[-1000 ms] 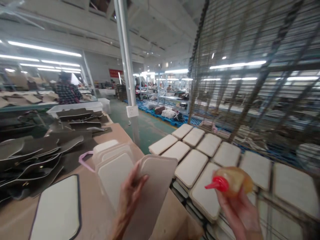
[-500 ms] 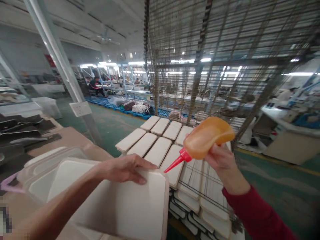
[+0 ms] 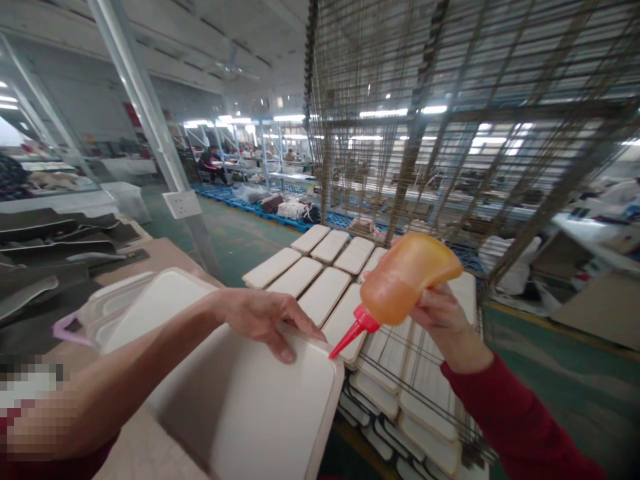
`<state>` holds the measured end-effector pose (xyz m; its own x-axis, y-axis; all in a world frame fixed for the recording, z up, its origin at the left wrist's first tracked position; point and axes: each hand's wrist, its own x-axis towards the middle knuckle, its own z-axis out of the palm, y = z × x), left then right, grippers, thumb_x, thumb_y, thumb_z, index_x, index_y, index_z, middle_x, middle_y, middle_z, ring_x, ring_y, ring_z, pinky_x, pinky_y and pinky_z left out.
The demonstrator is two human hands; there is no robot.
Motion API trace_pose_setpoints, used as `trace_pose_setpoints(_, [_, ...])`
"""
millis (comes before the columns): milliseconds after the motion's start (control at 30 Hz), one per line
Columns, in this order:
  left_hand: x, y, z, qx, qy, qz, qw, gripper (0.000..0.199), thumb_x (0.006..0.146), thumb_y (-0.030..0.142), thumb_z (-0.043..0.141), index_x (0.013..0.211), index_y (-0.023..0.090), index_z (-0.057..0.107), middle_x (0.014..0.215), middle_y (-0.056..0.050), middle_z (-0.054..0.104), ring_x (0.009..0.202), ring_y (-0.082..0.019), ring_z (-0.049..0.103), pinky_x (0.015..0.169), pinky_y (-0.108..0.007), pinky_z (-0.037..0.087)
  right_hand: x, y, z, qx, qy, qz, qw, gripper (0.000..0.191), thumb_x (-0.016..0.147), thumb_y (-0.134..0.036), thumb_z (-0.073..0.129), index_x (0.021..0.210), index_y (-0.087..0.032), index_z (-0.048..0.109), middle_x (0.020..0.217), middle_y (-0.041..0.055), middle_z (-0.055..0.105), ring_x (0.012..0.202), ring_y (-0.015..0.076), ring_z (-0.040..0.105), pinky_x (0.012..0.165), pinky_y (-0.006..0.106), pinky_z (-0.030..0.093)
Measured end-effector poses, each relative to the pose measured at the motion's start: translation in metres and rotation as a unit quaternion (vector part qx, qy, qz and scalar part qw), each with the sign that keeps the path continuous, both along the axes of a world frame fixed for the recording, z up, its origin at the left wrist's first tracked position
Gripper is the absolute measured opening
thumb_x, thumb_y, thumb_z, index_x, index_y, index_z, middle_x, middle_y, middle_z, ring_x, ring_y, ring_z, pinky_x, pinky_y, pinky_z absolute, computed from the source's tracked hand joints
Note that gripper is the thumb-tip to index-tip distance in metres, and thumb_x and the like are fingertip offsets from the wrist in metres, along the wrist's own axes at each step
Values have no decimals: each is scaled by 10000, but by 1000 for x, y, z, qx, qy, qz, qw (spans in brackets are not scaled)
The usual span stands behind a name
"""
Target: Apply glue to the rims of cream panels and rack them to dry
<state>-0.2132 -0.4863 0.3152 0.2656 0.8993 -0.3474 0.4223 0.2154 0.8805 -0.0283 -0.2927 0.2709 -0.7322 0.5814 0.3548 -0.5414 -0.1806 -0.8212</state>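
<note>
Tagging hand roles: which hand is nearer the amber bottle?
Right. The right hand holds the amber bottle; the left hand is left of its red nozzle, holding the cream panel near its top edge.

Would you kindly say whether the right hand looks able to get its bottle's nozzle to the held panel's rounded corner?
Likely yes: the right hand holds the bottle with its red nozzle by the panel, whose corner the left hand leaves uncovered.
</note>
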Motion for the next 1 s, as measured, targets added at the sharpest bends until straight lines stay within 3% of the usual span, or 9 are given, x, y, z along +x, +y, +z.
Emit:
trace_pose_setpoints(100, [-2,-1,2,-19,1,-14,1000,445,672,190,729,1116,177,710,1088,-31,716,1115,-274,597,958,-333,437,-5,-2,2,-8,-3,16,1000,515,322,-307,883,796,-288,680,696,-30,696,797,268,680,862,509,493])
trace_pose_setpoints(233, [-4,-2,3,-8,-11,-24,1000,430,684,157,705,1114,152,710,1091,-50,713,1101,-287,605,944,-345,449,-11,0,0,2,-8,25,1000,439,306,-316,886,681,-259,665,634,-24,691,683,237,672,802,472,524])
trace_pose_setpoints(367, [-6,-3,4,-14,-43,-14,999,432,640,110,726,1071,136,728,1047,-60,727,1038,-297,640,916,-353,473,-10,1,-4,7,-8,31,999,488,350,-271,875,796,-280,677,694,-41,713,634,195,660,755,417,546])
trace_pose_setpoints(633, [-8,-4,8,23,-96,35,994,364,493,112,823,855,119,778,874,-62,757,876,-314,695,799,-361,535,-12,-4,1,10,-18,-1,1000,590,311,-304,890,864,-307,683,804,0,729,690,219,670,747,404,551])
trace_pose_setpoints(867, [-24,0,-2,-12,-25,-72,997,528,678,224,760,1186,122,661,1161,-55,680,1117,-270,596,960,-297,440,-16,-3,-2,75,-15,5,997,592,368,-395,898,908,-310,670,907,12,725,754,233,680,784,409,553])
trace_pose_setpoints(1000, [-33,1,-6,0,4,-101,995,564,732,240,733,1259,89,601,1227,-89,634,1139,-266,580,953,-265,443,-16,-4,-5,109,-1,6,994,563,447,-430,879,959,-345,660,940,-21,712,718,209,679,795,411,554])
